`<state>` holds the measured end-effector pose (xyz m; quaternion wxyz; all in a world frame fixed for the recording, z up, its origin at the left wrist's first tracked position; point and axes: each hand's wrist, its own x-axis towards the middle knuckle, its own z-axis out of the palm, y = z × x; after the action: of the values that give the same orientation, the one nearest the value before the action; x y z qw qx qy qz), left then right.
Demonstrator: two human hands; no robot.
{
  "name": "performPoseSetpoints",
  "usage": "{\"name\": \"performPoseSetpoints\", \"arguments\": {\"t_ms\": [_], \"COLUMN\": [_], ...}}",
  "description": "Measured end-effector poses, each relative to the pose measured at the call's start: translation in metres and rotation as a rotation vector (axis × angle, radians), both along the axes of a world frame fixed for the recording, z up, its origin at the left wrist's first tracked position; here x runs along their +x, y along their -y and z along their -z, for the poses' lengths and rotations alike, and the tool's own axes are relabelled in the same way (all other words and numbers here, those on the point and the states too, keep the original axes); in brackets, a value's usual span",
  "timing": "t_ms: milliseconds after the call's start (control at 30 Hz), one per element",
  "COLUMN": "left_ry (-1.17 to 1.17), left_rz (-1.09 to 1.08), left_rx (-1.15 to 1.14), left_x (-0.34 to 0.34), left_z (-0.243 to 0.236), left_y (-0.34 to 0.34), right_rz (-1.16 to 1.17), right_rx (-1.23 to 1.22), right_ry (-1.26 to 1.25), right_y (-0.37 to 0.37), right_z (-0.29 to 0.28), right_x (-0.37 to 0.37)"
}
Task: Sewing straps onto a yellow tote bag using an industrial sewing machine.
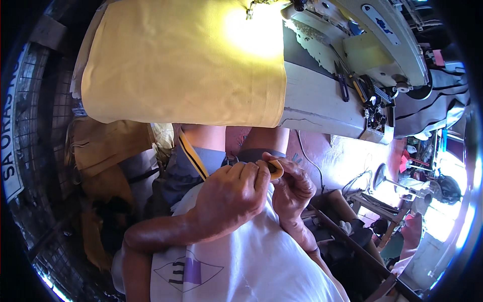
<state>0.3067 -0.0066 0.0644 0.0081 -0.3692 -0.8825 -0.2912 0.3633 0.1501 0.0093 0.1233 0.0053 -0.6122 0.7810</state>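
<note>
In front of my chest, both hands are closed on a yellow strip (193, 156) with a black line down its middle, which looks like zipper tape. One length of it hangs from my left hand (232, 195) across my left thigh. Its curled yellow end shows between the fingertips of my left hand and my right hand (294, 187), which pinches it from the other side. Beyond my hands a large yellow sheet of leather-like material (186, 65) covers the left of the work table, lit by a bright lamp.
A pale sewing machine (380, 45) stands at the far right of the table (317, 98). Near it lie dark-handled thread snips (342, 85) and a small box of tools (375, 118). Brown material (113, 146) hangs at the left. A fan (385, 177) is at the right.
</note>
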Motion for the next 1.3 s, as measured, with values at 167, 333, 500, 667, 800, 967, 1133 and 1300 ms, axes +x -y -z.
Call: {"name": "performPoseSetpoints", "arguments": {"t_ms": [167,333,500,667,800,967,1133,1300], "left_ry": [0.025,-0.013,0.02,0.044,0.032,0.052,0.184,0.434], "left_rz": [-0.016,0.01,0.013,0.021,0.03,0.049,0.076,0.165], "left_rx": [-0.017,-0.039,-0.02,-0.041,-0.07,-0.075,-0.05,0.02], "left_x": [0.003,0.003,0.004,0.007,0.007,0.006,0.005,-0.012], "left_z": [-0.002,-0.003,-0.006,-0.006,-0.003,-0.003,0.001,0.02], "left_y": [-0.001,-0.001,-0.002,-0.003,-0.002,-0.001,0.001,0.008], "right_rz": [-0.021,0.007,-0.031,-0.07,-0.064,-0.068,-0.075,-0.081], "right_rx": [-0.07,-0.025,-0.057,-0.08,-0.082,-0.092,-0.155,-0.125], "right_ry": [-0.039,0.006,0.063,0.075,0.096,0.105,0.205,0.341], "right_y": [-0.002,-0.007,-0.015,-0.019,-0.021,-0.022,-0.023,-0.028], "right_z": [0.001,-0.001,-0.008,-0.005,-0.004,-0.003,-0.006,-0.009], "right_x": [-0.001,-0.003,-0.005,-0.007,-0.006,-0.005,0.0,0.004]}}
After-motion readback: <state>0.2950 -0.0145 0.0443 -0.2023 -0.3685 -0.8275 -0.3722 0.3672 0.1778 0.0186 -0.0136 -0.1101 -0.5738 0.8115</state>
